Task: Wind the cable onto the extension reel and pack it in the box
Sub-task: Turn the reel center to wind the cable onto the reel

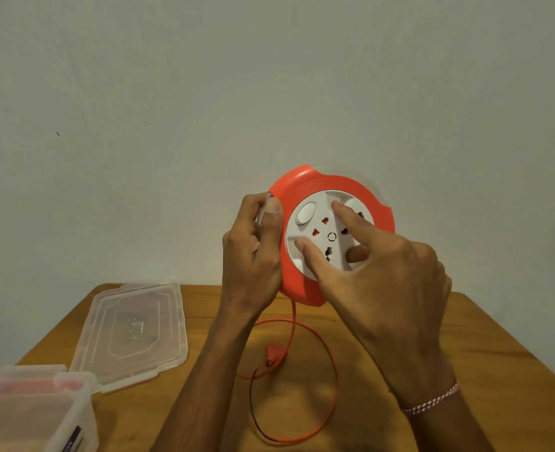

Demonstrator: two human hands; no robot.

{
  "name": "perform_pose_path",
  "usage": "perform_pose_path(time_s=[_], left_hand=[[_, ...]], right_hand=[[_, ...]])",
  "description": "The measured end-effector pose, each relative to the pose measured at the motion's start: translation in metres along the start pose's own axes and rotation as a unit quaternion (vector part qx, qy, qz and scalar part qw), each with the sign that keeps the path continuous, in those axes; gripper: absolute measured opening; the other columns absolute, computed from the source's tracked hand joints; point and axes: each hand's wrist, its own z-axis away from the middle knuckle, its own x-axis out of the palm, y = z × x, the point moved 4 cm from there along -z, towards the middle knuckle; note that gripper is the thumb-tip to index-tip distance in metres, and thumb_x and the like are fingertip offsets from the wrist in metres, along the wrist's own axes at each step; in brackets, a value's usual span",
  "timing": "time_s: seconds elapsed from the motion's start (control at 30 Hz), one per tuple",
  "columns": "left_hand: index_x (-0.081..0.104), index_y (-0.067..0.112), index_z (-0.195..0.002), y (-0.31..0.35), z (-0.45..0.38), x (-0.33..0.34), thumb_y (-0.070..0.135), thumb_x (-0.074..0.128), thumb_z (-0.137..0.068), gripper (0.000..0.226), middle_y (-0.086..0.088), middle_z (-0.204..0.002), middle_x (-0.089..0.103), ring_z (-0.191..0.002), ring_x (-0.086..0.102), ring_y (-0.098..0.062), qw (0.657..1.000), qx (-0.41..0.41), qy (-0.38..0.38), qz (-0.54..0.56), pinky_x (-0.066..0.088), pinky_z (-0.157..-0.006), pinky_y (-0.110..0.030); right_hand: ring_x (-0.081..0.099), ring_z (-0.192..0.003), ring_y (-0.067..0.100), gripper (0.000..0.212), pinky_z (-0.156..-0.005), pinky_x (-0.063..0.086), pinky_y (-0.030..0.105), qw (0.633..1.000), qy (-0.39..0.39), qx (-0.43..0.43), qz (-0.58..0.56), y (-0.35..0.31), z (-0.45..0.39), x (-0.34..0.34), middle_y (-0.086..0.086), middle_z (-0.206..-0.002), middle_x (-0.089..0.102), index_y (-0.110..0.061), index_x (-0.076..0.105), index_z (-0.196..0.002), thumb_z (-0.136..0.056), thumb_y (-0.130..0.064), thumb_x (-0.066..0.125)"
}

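Note:
The round orange extension reel with a white socket face is held upright in the air above the table. My left hand grips its left rim, thumb on the front. My right hand lies on the white centre, fingertips pressed into its recesses. An orange cable hangs from the reel's bottom and loops on the table, ending at an orange plug. The clear plastic box stands at the lower left, open.
The box's clear lid lies flat on the wooden table, left of the cable loop. A plain pale wall stands right behind the table. Something pinkish and a label show inside the box.

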Motion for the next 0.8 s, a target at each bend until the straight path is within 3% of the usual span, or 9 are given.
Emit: perform_pose_path(time_s=[0.13,0.23,0.33,0.43,0.6,0.8], left_hand=[[0.053,0.021,-0.114,-0.001,-0.001,-0.001,0.039,0.039,-0.1,0.027,0.029,-0.093,0.067,-0.088,0.071,-0.002,1.0,-0.003,0.008,-0.004,0.055,-0.063,-0.011],[0.053,0.022,-0.11,0.0,-0.001,-0.002,0.033,0.039,-0.103,0.019,0.029,-0.092,0.066,-0.084,0.07,-0.002,1.0,0.003,0.008,-0.007,0.054,-0.062,-0.011],[0.053,0.022,-0.112,0.001,-0.001,-0.002,0.032,0.038,-0.103,0.02,0.028,-0.091,0.067,-0.085,0.071,-0.003,1.0,0.004,0.004,0.002,0.054,-0.062,-0.011],[0.053,0.017,-0.116,0.001,-0.001,-0.003,0.034,0.039,-0.102,0.027,0.021,-0.095,0.066,-0.088,0.071,-0.004,1.0,0.007,0.008,0.003,0.055,-0.063,-0.012],[0.053,0.021,-0.118,0.002,-0.001,-0.003,0.035,0.04,-0.1,0.026,0.024,-0.098,0.067,-0.09,0.071,-0.004,1.0,0.002,0.006,-0.002,0.056,-0.065,-0.015],[0.053,0.022,-0.119,0.002,-0.001,-0.002,0.034,0.04,-0.101,0.025,0.031,-0.096,0.067,-0.089,0.071,-0.004,1.0,-0.002,0.001,-0.002,0.056,-0.064,-0.014]], right_hand=[[0.061,-0.085,0.02,0.063,-0.071,0.053,0.03,0.999,0.003,-0.051,-0.004,0.0,-0.005,0.001,0.008,-0.102,0.07,-0.023,0.059,-0.131,-0.08,-0.061,0.061],[0.054,-0.1,0.024,0.043,-0.078,0.052,0.032,0.993,0.014,-0.117,-0.031,0.0,-0.008,-0.003,0.01,-0.111,0.065,-0.018,0.067,-0.118,-0.079,-0.034,0.075],[0.046,-0.117,0.032,0.053,-0.083,0.052,0.044,0.985,-0.071,-0.16,0.003,-0.003,-0.005,0.003,0.011,-0.13,0.056,-0.026,0.071,-0.11,-0.061,-0.011,0.088],[0.042,-0.122,0.038,0.067,-0.091,0.048,0.05,0.982,-0.12,-0.142,0.037,-0.005,-0.004,0.009,0.012,-0.138,0.051,-0.032,0.07,-0.115,-0.054,-0.014,0.092],[0.051,-0.11,0.043,0.065,-0.08,0.051,0.051,0.986,-0.089,-0.136,0.025,-0.008,-0.003,0.005,0.018,-0.127,0.059,-0.027,0.073,-0.11,-0.05,-0.012,0.093],[0.049,-0.114,0.039,0.069,-0.082,0.053,0.05,0.992,-0.064,-0.105,-0.012,-0.007,0.0,0.006,0.018,-0.125,0.055,-0.029,0.067,-0.12,-0.058,-0.008,0.089]])
